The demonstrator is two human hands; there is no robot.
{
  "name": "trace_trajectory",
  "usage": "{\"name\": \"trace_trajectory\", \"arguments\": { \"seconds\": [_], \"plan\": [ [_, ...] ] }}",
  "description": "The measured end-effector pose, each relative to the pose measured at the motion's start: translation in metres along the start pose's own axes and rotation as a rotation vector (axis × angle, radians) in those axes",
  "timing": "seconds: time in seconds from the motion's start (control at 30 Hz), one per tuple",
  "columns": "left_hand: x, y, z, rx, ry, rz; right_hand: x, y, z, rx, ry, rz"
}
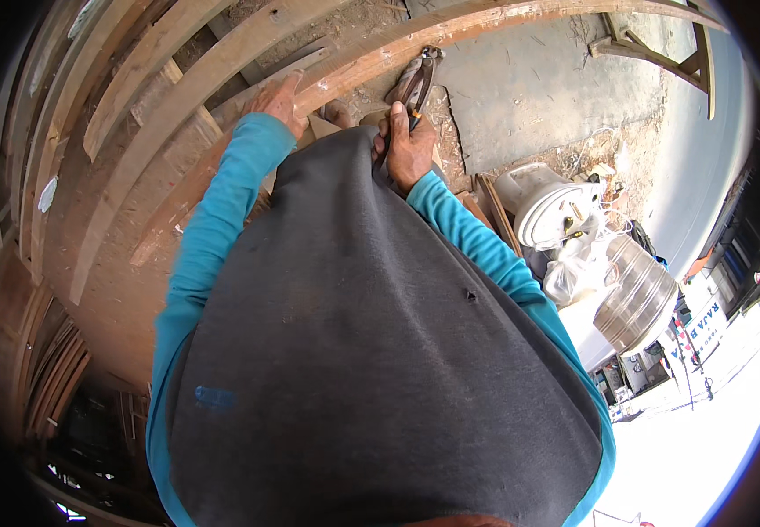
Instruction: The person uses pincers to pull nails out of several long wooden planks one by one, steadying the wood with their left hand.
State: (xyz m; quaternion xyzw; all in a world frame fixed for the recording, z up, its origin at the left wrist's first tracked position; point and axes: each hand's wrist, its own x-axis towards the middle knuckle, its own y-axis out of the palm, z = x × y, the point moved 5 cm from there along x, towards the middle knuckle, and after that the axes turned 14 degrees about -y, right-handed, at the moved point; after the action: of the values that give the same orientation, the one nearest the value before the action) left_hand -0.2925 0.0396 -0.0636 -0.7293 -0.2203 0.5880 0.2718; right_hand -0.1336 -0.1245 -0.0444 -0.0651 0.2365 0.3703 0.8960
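Note:
My right hand (410,149) is closed round the handles of a pair of pincers (418,95). Their metal head points away from me, close to the near edge of a long wooden beam (358,66). The handles are dark with a bit of orange, and their lower ends are hidden in my fist. To the left, my left hand (276,98) grips the same beam, its fingers bent over the wood. Parts of my feet (405,81) show below the beam, between my hands.
Several curved-looking wooden boards (147,149) lie at the left. On the right stand a white bucket (538,198) with small tools on its lid, a plastic bag (569,274) and a ribbed metal-looking drum (639,294). A grey sheet (521,105) covers the ground beyond the beam.

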Motion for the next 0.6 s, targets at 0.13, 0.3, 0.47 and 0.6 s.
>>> {"name": "trace_trajectory", "arguments": {
  "seconds": [0.13,0.3,0.47,0.6],
  "plan": [
    [0.010,-0.013,0.002,-0.075,-0.019,0.081,0.020,-0.035,-0.002,-0.160,-0.112,0.094],
    [-0.014,0.000,0.003,0.021,-0.006,-0.027,0.027,-0.098,0.078,-0.069,0.174,0.141],
    [-0.022,0.009,-0.006,0.064,-0.026,-0.124,0.027,-0.113,0.099,-0.009,0.312,0.386],
    [-0.028,0.014,-0.004,0.056,-0.007,-0.203,0.030,-0.094,0.108,-0.014,0.410,0.521]
  ]
}}
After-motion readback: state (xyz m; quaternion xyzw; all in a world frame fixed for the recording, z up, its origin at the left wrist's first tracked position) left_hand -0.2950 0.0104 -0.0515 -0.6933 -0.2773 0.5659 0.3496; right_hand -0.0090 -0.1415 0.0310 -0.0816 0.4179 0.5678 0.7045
